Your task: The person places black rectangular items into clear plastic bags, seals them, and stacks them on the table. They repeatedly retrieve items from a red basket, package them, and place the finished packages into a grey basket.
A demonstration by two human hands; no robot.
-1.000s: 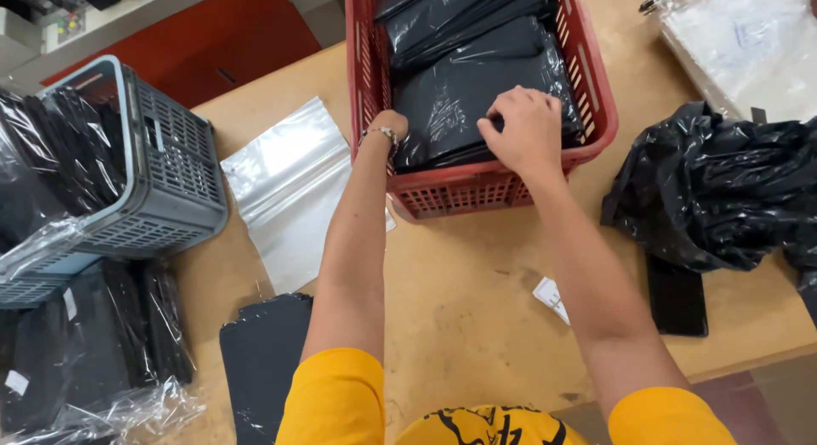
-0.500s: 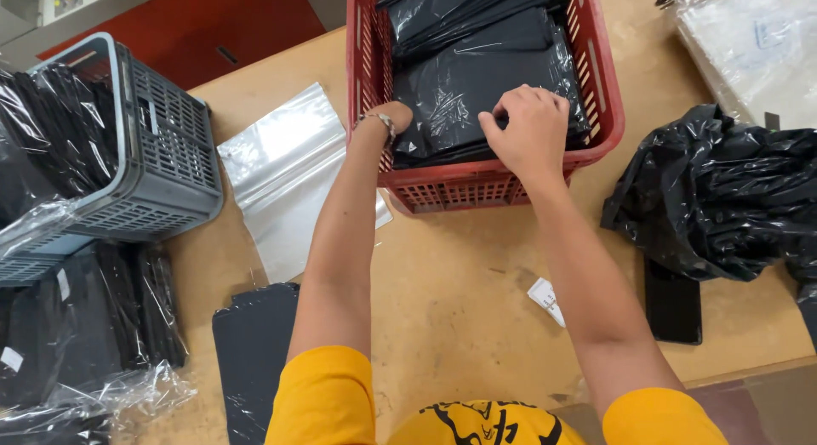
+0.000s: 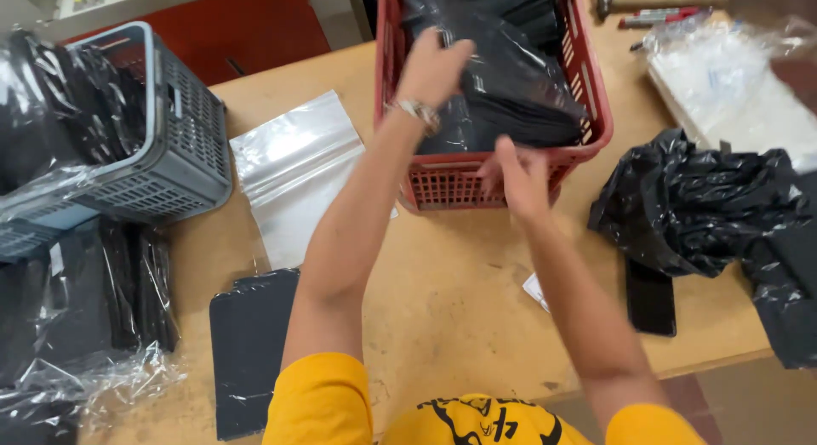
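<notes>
My left hand (image 3: 432, 66) rests on black bagged packets (image 3: 511, 79) inside the red basket (image 3: 587, 88); my right hand (image 3: 521, 179) hovers open at its near wall. A grey crate (image 3: 183, 130) stands left on the wooden table (image 3: 442, 283).

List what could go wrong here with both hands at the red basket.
1. The red basket is piled with slippery black bags; with the left hand pressing on them, the top ones could slide over the rim.
2. The right hand is at the basket's front wall; a tug could drag it toward the table edge.
3. The clear bags lie loose beside the left forearm and could be swept off.
</notes>
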